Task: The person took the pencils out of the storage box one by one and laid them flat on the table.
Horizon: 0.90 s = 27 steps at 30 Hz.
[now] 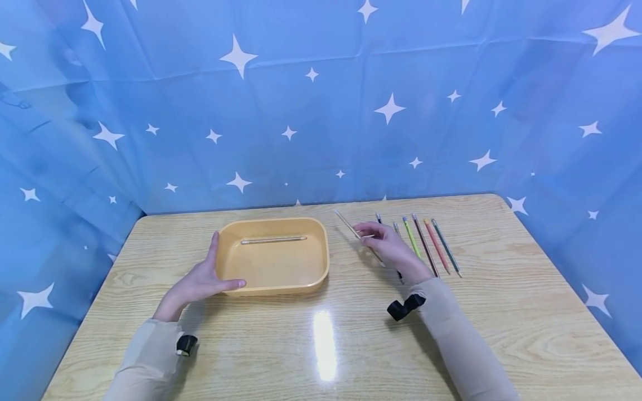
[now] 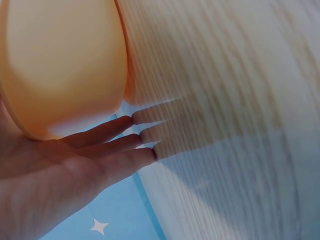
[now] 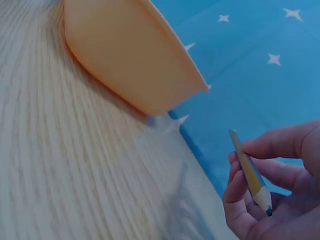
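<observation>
My right hand [image 1: 383, 242] pinches a slim pencil [image 3: 253, 176] between thumb and fingers, above the table just right of the tray. The pencil is yellow and silvery grey, with a sharpened dark point. An orange-yellow plastic tray [image 1: 273, 291] stands left of the table's middle. One pencil [image 1: 273, 240] lies crosswise inside it, toward the back. My left hand [image 1: 203, 278] is at the tray's left end, thumb stretched along the near rim. In the left wrist view its fingers [image 2: 107, 132] extend straight beside the tray's outer wall.
Right of the tray lie several pencils side by side, among them a green one [image 1: 412, 236], a dark red one [image 1: 425, 245], an orange-red one [image 1: 437, 246] and a teal one [image 1: 446, 248]. A blue star-patterned curtain [image 1: 321, 122] hangs behind the wooden table [image 1: 271, 345].
</observation>
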### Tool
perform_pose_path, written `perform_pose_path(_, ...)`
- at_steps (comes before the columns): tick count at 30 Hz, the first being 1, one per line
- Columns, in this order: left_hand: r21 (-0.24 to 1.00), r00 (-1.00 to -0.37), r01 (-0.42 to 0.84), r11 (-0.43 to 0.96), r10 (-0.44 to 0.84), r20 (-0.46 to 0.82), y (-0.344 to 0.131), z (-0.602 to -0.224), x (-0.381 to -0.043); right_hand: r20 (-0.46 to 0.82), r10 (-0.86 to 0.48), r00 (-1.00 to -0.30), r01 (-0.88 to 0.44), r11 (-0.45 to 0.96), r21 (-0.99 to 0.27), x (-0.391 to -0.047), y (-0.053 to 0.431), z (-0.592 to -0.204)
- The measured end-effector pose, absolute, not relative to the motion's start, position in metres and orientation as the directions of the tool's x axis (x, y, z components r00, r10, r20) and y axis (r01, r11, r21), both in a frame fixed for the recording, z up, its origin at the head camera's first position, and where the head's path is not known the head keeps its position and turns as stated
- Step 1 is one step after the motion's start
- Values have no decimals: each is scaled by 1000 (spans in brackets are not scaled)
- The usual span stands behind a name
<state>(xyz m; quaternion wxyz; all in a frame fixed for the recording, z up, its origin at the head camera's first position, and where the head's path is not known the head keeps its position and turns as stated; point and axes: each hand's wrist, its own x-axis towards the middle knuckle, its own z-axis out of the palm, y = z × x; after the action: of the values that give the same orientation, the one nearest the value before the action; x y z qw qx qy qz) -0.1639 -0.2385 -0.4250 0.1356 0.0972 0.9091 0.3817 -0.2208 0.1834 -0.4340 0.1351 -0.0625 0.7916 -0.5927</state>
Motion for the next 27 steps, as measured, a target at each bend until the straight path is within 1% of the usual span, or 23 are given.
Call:
perform_pose_path(4, 719, -943, 67, 692, 279, -180, -239, -425, -164, -162, -226, -961, 95, 280, -955, -219, 191, -438)
perform_pose_path(7, 713, -942, 65, 698, 278, -186, -239, -426, -164, -153, -197, -968, 94, 280, -955, -216, 196, -440)
perform_pose_path(11, 714, -942, 65, 697, 280, -188, -238, -425, -164, -118, -188, -975, 61, 286, -956, -211, 204, -442)
perform_pose_path(21, 706, -943, 70, 704, 278, -184, -238, -425, -164, -28, -120, -992, -31, 463, -886, -203, 215, -452)
perform_pose_path(27, 713, -944, 72, 698, 278, -177, -238, -425, -164, 34, -104, -994, -84, 530, -844, -202, 215, -455)
